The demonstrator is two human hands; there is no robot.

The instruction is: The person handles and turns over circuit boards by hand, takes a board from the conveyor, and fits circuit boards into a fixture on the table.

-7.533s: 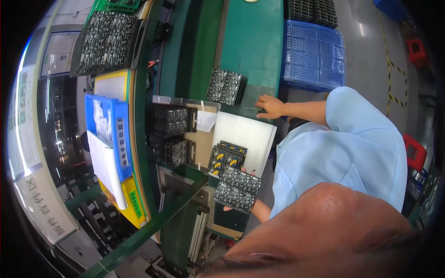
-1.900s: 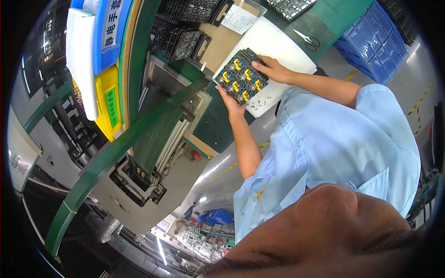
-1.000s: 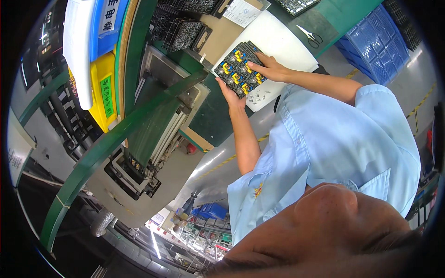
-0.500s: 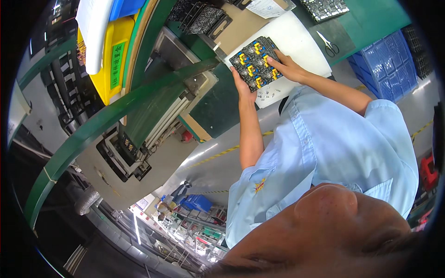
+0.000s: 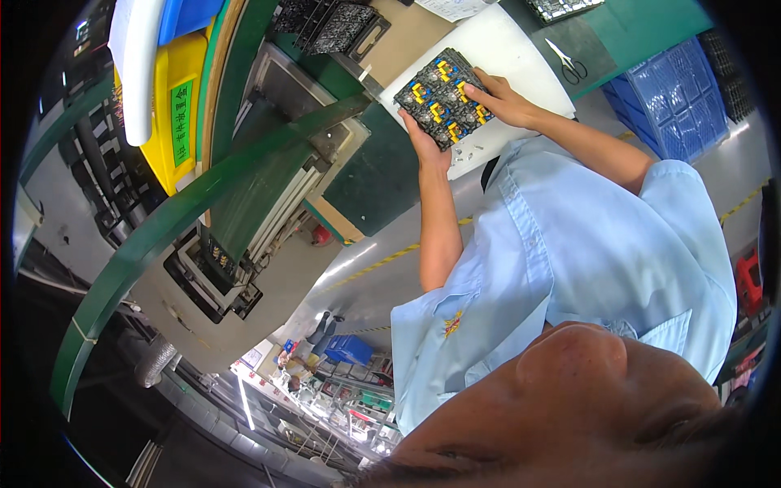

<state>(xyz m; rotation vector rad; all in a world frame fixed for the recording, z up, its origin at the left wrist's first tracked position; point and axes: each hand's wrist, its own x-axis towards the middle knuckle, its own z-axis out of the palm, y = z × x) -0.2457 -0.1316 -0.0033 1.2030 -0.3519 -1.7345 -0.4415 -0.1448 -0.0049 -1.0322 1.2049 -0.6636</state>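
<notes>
A dark panel of circuit boards (image 5: 446,99), set with several yellow and blue components, is held at a slant over a white work mat (image 5: 533,49). My left hand (image 5: 426,145) is closed on its near left edge, the thumb along the side and the other fingers hidden underneath. At the right edge my right hand (image 5: 506,104) grips it too, with the thumb lying on top beside a yellow component. Small loose bits (image 5: 465,153) are scattered on the mat just below the panel.
Scissors (image 5: 567,63) lie right of the mat on a green-topped bench. Beyond stand black racks of boards (image 5: 346,32); a blue crate (image 5: 671,98) sits at the right. On the left are a curved green rail (image 5: 187,203), a yellow bin (image 5: 175,114) and a machine (image 5: 236,276).
The whole view has shifted a little, so the bench and panel appear slightly higher and further left. Both hands keep their hold on the panel.
</notes>
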